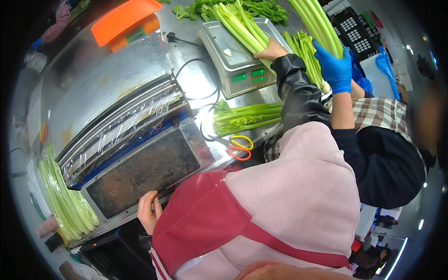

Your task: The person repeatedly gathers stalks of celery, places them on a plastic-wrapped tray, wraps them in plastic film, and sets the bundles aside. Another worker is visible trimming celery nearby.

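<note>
My right hand (272,51) grips the stalks of a celery bunch (241,29) lying over the steel pan of a digital scale (229,56); its green displays are lit. At the near edge of the metal worktable, my left hand (149,211) rests beside a film-wrapping machine with a dark, stained heating plate (143,171), fingers bent, holding nothing visible. Between scale and machine lies another celery bunch (250,117), with scissors (239,145) with red and yellow handles beside it. Film-wrapped celery (63,196) lies at the machine's far left end.
At my right, a co-worker's blue-gloved hand (334,66) holds celery stalks (318,24) upright above more celery (309,56). An orange tray (124,19) stands behind the wrapping machine. A black cable (197,60) with a plug loops between machine and scale. Leafy greens (269,12) lie behind the scale.
</note>
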Demonstrator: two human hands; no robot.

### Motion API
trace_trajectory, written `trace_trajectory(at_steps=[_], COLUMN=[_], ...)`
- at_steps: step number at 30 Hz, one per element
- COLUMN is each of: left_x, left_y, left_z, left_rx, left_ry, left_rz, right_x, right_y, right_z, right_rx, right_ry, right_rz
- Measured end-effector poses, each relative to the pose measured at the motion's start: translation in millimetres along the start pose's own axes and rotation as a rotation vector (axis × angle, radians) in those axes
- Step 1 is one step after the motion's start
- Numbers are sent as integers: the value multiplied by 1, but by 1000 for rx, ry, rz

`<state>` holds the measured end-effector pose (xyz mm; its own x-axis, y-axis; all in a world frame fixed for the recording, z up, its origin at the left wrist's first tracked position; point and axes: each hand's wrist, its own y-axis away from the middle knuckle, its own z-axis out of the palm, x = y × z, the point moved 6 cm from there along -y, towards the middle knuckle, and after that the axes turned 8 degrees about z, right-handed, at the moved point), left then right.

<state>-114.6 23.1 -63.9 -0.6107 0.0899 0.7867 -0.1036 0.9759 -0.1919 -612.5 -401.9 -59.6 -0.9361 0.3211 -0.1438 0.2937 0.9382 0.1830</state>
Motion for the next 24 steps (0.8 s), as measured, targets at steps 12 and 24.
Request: trace_trajectory(at_steps=[12, 24], left_x=[4, -6], left_y=[-2, -19], left_z=[3, -3], left_rx=[20, -112], left_ry=[17, 216], left_rz=[97, 131], right_x=[-11, -91], right_y=[2, 195], right_z=[-12, -7], right_rx=[-120, -910], right_ry=[-179, -1798], right_rz=[18, -541])
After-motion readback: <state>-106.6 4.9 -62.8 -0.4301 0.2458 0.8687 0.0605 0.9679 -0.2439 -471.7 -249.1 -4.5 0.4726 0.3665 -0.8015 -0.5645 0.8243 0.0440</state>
